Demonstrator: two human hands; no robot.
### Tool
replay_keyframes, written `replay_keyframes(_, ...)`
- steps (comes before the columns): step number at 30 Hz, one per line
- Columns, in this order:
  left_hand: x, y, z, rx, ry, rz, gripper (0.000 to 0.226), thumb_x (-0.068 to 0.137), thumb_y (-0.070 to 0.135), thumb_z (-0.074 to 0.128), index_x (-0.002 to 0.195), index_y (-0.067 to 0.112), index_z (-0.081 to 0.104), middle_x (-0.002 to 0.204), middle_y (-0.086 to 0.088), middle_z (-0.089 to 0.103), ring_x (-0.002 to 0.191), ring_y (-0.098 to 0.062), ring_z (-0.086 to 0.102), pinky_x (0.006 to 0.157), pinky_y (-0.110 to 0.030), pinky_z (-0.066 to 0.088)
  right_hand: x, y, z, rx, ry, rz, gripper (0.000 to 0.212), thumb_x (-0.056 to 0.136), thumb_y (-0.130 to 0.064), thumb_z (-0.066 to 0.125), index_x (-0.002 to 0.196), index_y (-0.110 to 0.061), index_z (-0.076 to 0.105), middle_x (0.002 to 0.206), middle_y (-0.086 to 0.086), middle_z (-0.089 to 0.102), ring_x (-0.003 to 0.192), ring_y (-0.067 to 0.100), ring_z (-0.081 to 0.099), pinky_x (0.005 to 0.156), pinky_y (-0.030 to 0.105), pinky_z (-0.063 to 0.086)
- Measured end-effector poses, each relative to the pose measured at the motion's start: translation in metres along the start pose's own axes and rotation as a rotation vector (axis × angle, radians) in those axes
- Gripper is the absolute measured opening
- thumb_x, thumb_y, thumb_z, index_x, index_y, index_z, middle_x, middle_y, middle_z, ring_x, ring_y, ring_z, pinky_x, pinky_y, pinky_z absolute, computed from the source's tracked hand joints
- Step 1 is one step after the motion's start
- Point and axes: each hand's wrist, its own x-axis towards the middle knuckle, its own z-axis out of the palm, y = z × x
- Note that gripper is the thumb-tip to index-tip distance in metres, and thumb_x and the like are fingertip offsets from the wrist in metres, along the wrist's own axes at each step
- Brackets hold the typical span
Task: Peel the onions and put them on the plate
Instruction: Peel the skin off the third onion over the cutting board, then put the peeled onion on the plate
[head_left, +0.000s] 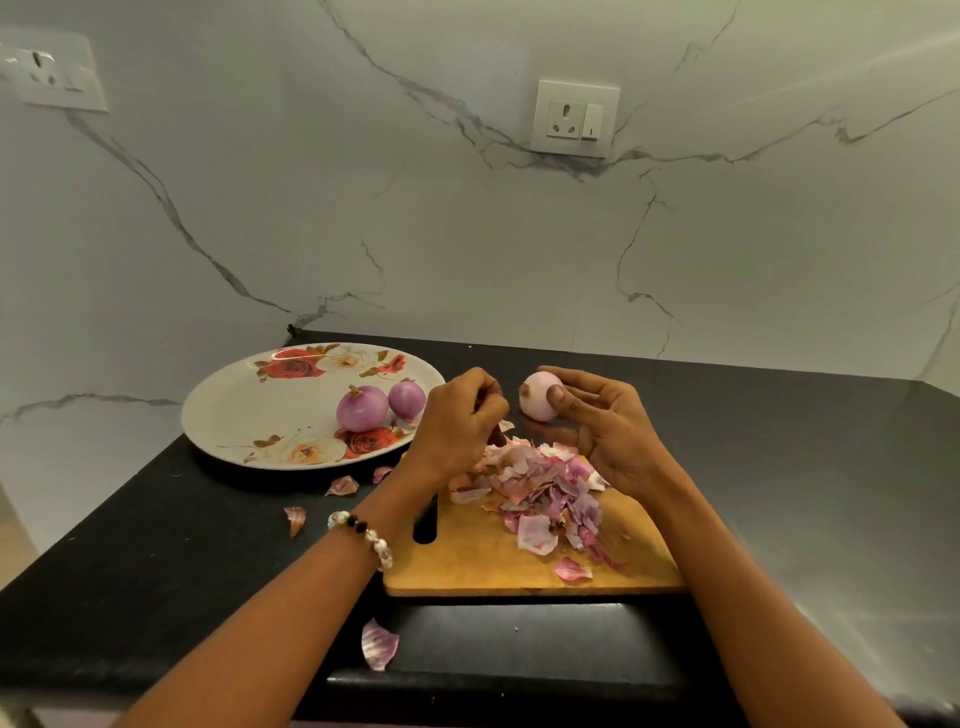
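Observation:
My right hand (597, 431) holds a pale, peeled onion (536, 397) between thumb and fingers, above the far end of the wooden cutting board (493, 564). Just left of that onion, my left hand (457, 421) has its fingers curled and pinches a small scrap of onion peel (503, 427). A floral plate (223, 415) lies to the left on the black counter. Two peeled purple onions (362, 409) (407, 399) sit on it near its right rim.
A heap of onion peels (543, 496) covers the middle of the board. Loose peels lie on the counter (343, 486) (295, 519) (379, 644). A marble wall with a socket (574, 118) stands behind. The counter's front edge is close to me.

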Motion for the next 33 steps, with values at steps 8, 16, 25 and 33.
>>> replay_keyframes(8, -0.010, -0.008, -0.040, 0.153, 0.068, -0.083, 0.025, 0.078, 0.037, 0.074, 0.082, 0.012, 0.075, 0.080, -0.002, 0.071, 0.069, -0.009, 0.060, 0.066, -0.022, 0.050, -0.003, -0.011, 0.011, -0.320, 0.148, 0.047, 0.040, 0.079, -0.013, 0.075, 0.117, -0.006, 0.066, 0.109, 0.014, 0.070, 0.088, 0.023, 0.074, 0.065, 0.028, 0.060)
replay_keyframes(16, -0.036, -0.012, -0.113, -0.077, 0.074, -0.191, 0.037, 0.077, 0.025, 0.077, 0.112, 0.023, 0.065, 0.102, 0.007, 0.066, 0.091, -0.005, 0.061, 0.070, -0.015, 0.049, 0.007, -0.004, 0.086, -0.449, 0.120, 0.045, 0.046, 0.077, -0.006, 0.081, 0.119, -0.005, 0.063, 0.106, 0.011, 0.067, 0.091, 0.024, 0.069, 0.073, 0.032, 0.062)
replay_keyframes(25, -0.080, -0.045, -0.170, -0.280, 0.338, -0.462, 0.012, 0.088, 0.019, 0.066, 0.096, 0.013, 0.072, 0.085, 0.001, 0.073, 0.074, -0.014, 0.070, 0.078, -0.037, 0.058, 0.037, 0.030, 0.180, -1.017, -0.054, 0.020, 0.055, 0.072, -0.017, 0.088, 0.119, -0.009, 0.061, 0.118, 0.007, 0.062, 0.107, 0.023, 0.059, 0.082, 0.030, 0.051)
replay_keyframes(33, -0.101, -0.045, -0.162, -0.307, 0.305, -0.530, 0.007, 0.087, 0.020, 0.067, 0.084, 0.017, 0.072, 0.084, 0.000, 0.073, 0.078, -0.015, 0.069, 0.077, -0.032, 0.056, 0.036, 0.042, 0.181, -1.209, -0.036, -0.051, 0.061, 0.072, -0.040, 0.086, 0.119, -0.012, 0.060, 0.115, 0.008, 0.066, 0.105, 0.025, 0.060, 0.080, 0.033, 0.049)
